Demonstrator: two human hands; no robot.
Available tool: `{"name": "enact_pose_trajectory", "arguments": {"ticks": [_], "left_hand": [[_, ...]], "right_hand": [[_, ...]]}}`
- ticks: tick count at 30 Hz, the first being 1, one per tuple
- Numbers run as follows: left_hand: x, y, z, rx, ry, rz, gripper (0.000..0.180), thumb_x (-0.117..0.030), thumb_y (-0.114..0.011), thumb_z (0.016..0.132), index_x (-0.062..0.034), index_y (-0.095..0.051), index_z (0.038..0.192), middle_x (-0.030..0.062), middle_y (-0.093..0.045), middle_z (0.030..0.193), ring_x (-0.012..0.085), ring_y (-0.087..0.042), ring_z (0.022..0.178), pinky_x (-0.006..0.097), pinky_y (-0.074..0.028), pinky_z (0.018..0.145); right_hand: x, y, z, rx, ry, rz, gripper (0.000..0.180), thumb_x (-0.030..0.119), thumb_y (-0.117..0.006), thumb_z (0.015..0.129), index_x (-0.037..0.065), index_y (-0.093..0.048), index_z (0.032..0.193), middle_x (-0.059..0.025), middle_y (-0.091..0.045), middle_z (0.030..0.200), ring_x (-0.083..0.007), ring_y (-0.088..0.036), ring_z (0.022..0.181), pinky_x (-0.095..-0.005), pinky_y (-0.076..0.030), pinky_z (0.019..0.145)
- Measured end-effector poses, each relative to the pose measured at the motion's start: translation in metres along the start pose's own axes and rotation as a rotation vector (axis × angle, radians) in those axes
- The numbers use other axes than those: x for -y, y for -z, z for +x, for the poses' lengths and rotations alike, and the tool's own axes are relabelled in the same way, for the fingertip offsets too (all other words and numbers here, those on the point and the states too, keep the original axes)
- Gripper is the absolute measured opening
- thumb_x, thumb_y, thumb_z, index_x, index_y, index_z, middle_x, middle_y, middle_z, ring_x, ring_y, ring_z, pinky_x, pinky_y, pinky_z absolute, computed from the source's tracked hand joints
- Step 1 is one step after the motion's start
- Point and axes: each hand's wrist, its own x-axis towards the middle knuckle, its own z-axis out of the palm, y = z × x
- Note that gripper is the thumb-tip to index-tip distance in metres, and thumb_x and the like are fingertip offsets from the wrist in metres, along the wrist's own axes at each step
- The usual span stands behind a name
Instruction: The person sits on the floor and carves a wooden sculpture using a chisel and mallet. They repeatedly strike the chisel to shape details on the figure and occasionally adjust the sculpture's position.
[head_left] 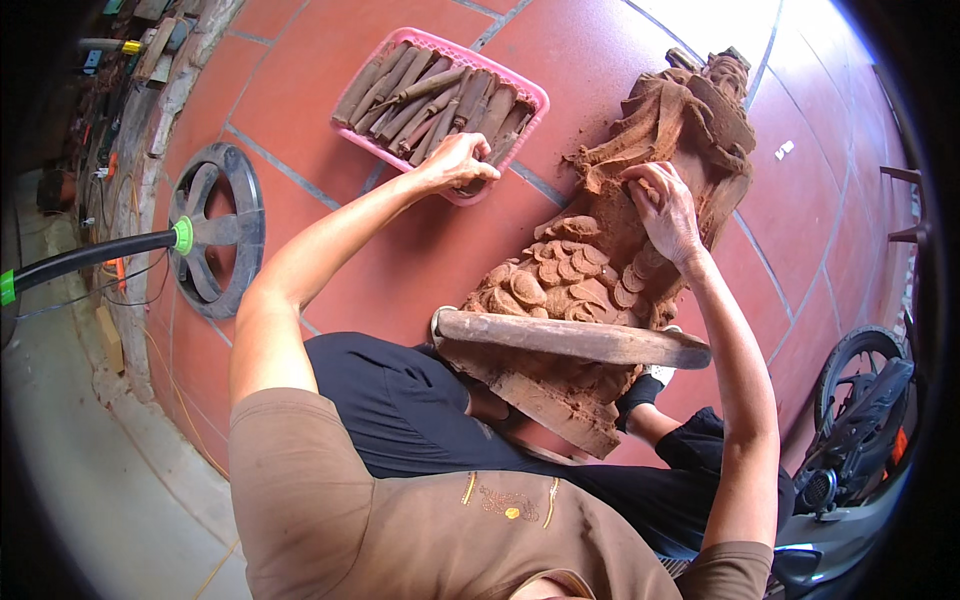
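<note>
A carved brown wooden statue [690, 130] lies tilted on the floor in front of me, with a robed figure at its far end and clusters of coin-like discs [570, 265] nearer. Above its middle, my right hand [664, 208] has its fingers bent together; whatever they may hold is hidden. To the left stands a pink plastic basket [541, 104] packed with brown rod-shaped tools [430, 100] that resemble carving chisels. My left hand [462, 166] is at the basket's near right corner, fingers curled inward. A dark bit shows beneath them, too unclear to name.
A wooden bar [570, 338] crosses the statue's near end, close to my knees. At left lies a grey spoked wheel-shaped base [215, 230] with a black pole [95, 254]. A motorbike [850, 430] stands at right. Red tiles [300, 60] cover the floor.
</note>
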Motion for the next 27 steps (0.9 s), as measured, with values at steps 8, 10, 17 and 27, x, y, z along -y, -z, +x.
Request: {"name": "enact_pose_trajectory", "arguments": {"ticks": [8,10,17,27], "left_hand": [[-0.016,0.005,-0.005,-0.041,-0.004,0.008,0.035,-0.019,-0.082,0.076,-0.0027,-0.057,0.095,-0.0006,-0.051,0.061,0.0087,-0.046,0.051,0.029,-0.035,0.046],[-0.008,0.009,-0.004,-0.106,-0.094,0.088,0.034,-0.019,-0.081,0.077,-0.0028,-0.057,0.095,0.0000,-0.053,0.062,0.0086,-0.047,0.052,0.028,-0.037,0.047],[-0.068,0.035,-0.025,-0.096,-0.197,0.142,0.026,-0.022,-0.074,0.083,-0.0041,-0.062,0.096,-0.0002,-0.059,0.067,0.0077,-0.050,0.055,0.028,-0.040,0.049],[-0.213,0.050,-0.100,-0.083,-0.446,0.304,0.025,-0.011,-0.074,0.081,-0.0021,-0.067,0.104,0.0053,-0.068,0.085,0.0124,-0.063,0.085,0.029,-0.050,0.076]], "right_hand": [[-0.004,-0.001,-0.001,-0.009,-0.009,0.004,0.014,0.007,-0.062,0.090,0.007,-0.068,0.103,-0.0102,-0.067,0.104,-0.0289,-0.060,0.106,-0.0386,-0.047,0.094],[-0.001,-0.002,0.002,-0.016,0.003,0.023,0.014,0.008,-0.062,0.090,0.007,-0.068,0.104,-0.0103,-0.067,0.103,-0.0289,-0.060,0.106,-0.0385,-0.047,0.093],[-0.008,0.000,-0.002,-0.049,0.048,-0.024,0.016,0.015,-0.062,0.091,0.006,-0.068,0.104,-0.0106,-0.068,0.104,-0.0293,-0.059,0.108,-0.0395,-0.048,0.094],[0.040,0.067,0.028,-0.070,0.293,0.067,0.044,0.040,-0.064,0.094,0.008,-0.062,0.124,-0.0134,-0.066,0.115,-0.0321,-0.055,0.115,-0.0442,-0.046,0.094]]}}
